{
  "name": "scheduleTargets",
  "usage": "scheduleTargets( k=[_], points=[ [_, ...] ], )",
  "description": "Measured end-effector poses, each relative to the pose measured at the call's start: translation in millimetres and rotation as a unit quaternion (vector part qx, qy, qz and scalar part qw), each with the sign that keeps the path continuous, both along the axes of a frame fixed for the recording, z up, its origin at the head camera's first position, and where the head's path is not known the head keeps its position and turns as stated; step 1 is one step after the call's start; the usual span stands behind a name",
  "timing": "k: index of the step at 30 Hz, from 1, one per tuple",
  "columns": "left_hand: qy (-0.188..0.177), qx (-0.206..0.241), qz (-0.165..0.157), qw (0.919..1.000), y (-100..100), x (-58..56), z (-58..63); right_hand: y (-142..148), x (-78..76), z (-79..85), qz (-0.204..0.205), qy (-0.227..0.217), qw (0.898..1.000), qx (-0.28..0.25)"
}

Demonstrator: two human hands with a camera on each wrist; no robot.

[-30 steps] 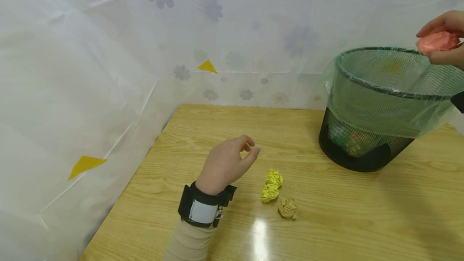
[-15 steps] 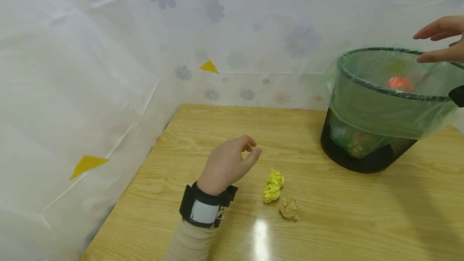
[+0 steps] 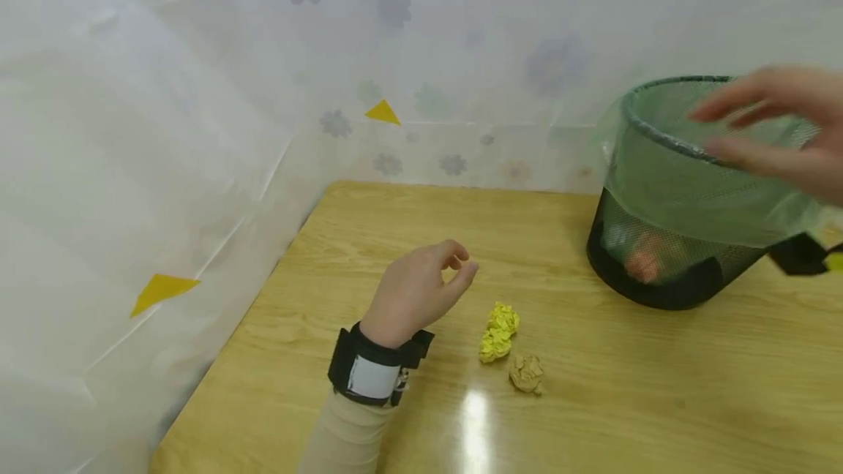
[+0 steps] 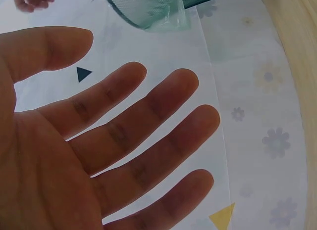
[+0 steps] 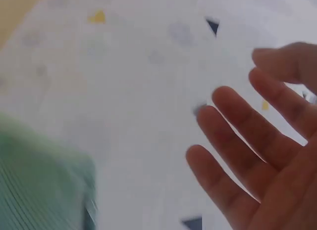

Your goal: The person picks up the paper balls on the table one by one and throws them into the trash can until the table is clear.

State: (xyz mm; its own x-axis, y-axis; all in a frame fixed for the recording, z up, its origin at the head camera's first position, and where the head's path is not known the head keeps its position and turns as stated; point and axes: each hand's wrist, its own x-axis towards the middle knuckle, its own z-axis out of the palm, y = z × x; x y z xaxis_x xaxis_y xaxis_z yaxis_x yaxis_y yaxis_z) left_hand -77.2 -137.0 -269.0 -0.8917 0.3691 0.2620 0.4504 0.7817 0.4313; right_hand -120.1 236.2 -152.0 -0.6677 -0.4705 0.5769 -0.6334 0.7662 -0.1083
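Note:
In the head view my left hand (image 3: 413,291) hovers over the table with loosely bent fingers and nothing held. The left wrist view shows its empty palm and spread fingers (image 4: 168,99). Just right of it lie two touching crumpled yellow paper balls (image 3: 499,332) and a crumpled brown paper ball (image 3: 526,374). My right hand (image 3: 784,130), blurred, is in front of the rim of a black mesh wastebasket (image 3: 665,276) lined with a green bag (image 3: 678,192). Its fingers are extended and hold nothing. A pinkish-red crumpled ball (image 3: 644,260) shows through the mesh near the basket's bottom.
The wooden table (image 3: 395,222) meets a white flower-printed sheet (image 3: 461,35) at its back and left side. Yellow triangles (image 3: 384,112) are on the sheet. The wastebasket stands at the table's back right.
My right hand let go of the pinkish-red ball, which fell into the wastebasket. The hand then moved down and left, in front of the rim. My left hand stayed nearly still.

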Motion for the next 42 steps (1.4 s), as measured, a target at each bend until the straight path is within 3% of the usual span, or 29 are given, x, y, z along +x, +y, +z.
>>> scheduleTargets(
  k=[2, 4, 6, 10, 13, 27, 42],
  points=[
    [0.001, 0.001, -0.002, 1.0000, 0.2, -0.7, 0.3, -38.3, 28.6, -20.8, 0.062, -0.032, 0.995, 0.073],
    [0.001, 0.003, -0.002, 1.0000, 0.3, -0.9, 0.7, -71.6, 50.7, -43.9, 0.108, -0.076, 0.983, 0.127],
    [-0.002, 0.004, 0.000, 1.0000, 0.3, -0.1, 1.5, -94.7, 62.4, -68.8, 0.136, -0.129, 0.969, 0.160],
    [-0.004, 0.004, 0.004, 1.0000, 0.5, 1.5, 2.8, -114.6, 65.2, -113.6, 0.184, -0.207, 0.944, 0.178],
    [-0.002, 0.002, 0.003, 1.0000, 0.9, 1.8, 4.1, -119.9, 64.4, -134.6, 0.191, -0.254, 0.931, 0.179],
    [-0.003, 0.005, 0.005, 1.0000, 0.4, 3.1, 4.8, -129.2, 68.2, -181.7, 0.182, -0.273, 0.930, 0.166],
    [-0.006, 0.007, 0.008, 0.9999, 1.2, 3.1, 4.1, -132.2, 72.6, -201.1, 0.180, -0.304, 0.924, 0.147]
  ],
)
